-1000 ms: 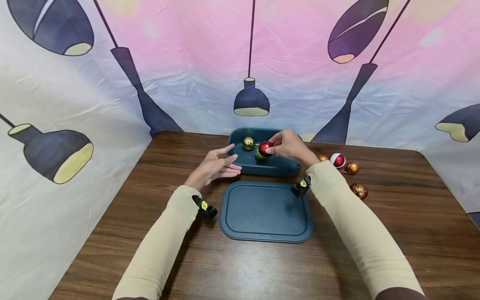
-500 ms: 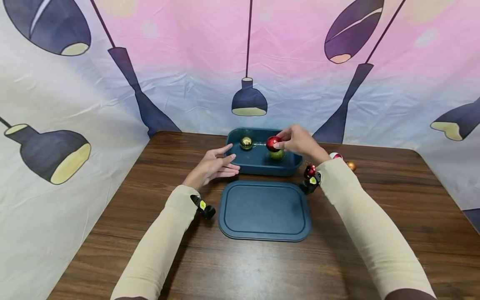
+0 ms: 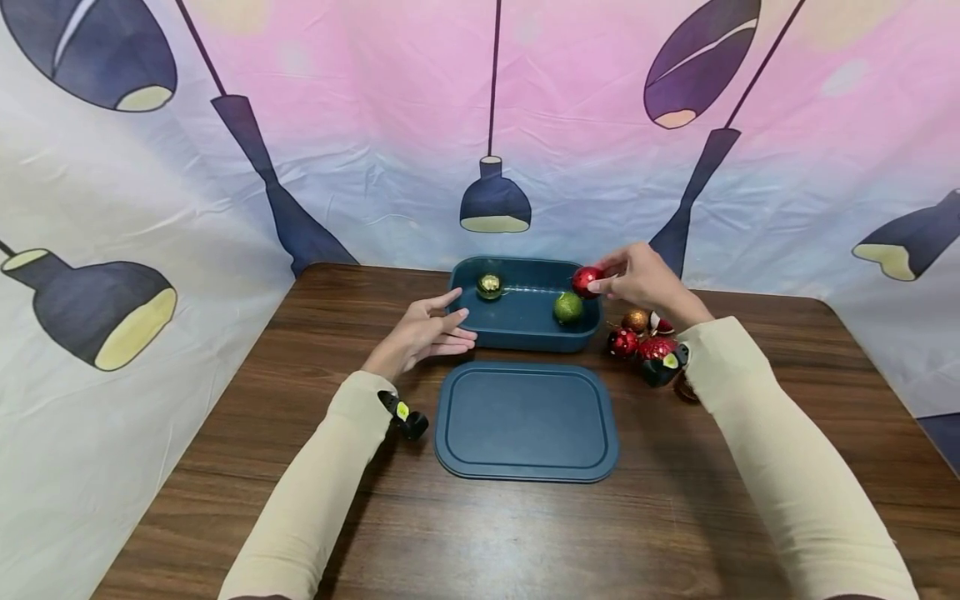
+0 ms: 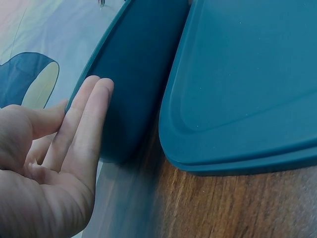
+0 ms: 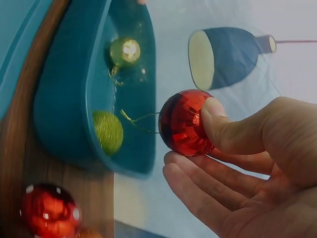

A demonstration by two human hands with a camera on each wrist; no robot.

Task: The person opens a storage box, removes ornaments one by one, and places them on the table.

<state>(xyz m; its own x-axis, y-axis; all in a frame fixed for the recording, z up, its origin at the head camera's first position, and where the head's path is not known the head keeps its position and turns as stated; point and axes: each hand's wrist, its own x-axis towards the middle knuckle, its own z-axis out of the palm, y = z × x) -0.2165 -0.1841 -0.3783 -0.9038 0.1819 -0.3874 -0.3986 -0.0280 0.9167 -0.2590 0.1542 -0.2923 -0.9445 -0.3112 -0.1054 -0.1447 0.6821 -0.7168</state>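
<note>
My right hand pinches a shiny red Christmas ball between thumb and fingers, over the right end of a dark teal box. A thin loop hangs from the ball in the right wrist view. In the box, a gold ball lies on the left and a green ball on the right. My left hand is at the box's left front corner, fingers extended along the outer wall, as the left wrist view shows. The teal lid lies flat in front of the box.
Several more ornaments sit on the wooden table right of the box, among them a red ball and an orange-gold ball. My right forearm partly covers this group. A printed cloth hangs behind the table.
My right hand has carried the red ball rightward, from the box's middle to above its right end. The green ball has shifted right inside the box. My left hand has stayed at the corner.
</note>
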